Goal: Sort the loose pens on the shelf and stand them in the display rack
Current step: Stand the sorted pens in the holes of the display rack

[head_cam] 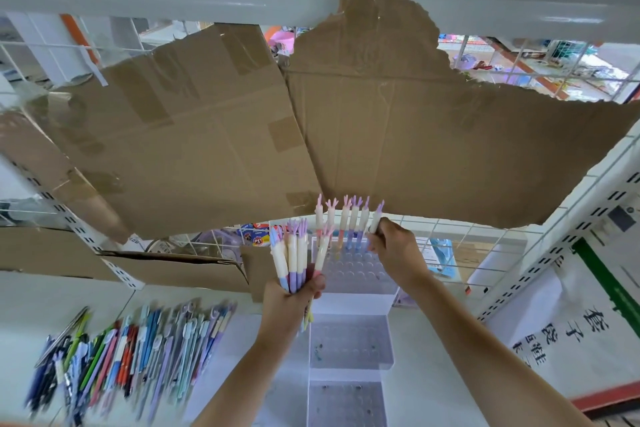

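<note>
Head view: the left hand [294, 291] grips a bunch of antler-topped pens [292, 256] by their lower ends, fingers curled round them, so the cream barrels fan upward above the fist. One pen in the bunch leans to the right, toward the rack. The right hand [394, 250] is up and to the right of the left hand, and pinches a single antler-topped pen [375, 222] between thumb and fingertips, near the pen's lower half; the pen stands nearly upright at the right end of a row. Just left of the right hand, five pens in the top tier [343, 222] stand upright in a line, with pink, orange and purple lower sections. They sit in the back tier of the white display rack [353, 274], whose perforated top with round holes lies between the two hands. Lower tiers of the rack step down toward the viewer, below the right forearm. Well to the left of the left hand, a pile of loose pens [131, 357] lies on the white shelf [214, 350], blurred. Above both hands hangs torn brown cardboard [311, 121], taped in places.
</note>
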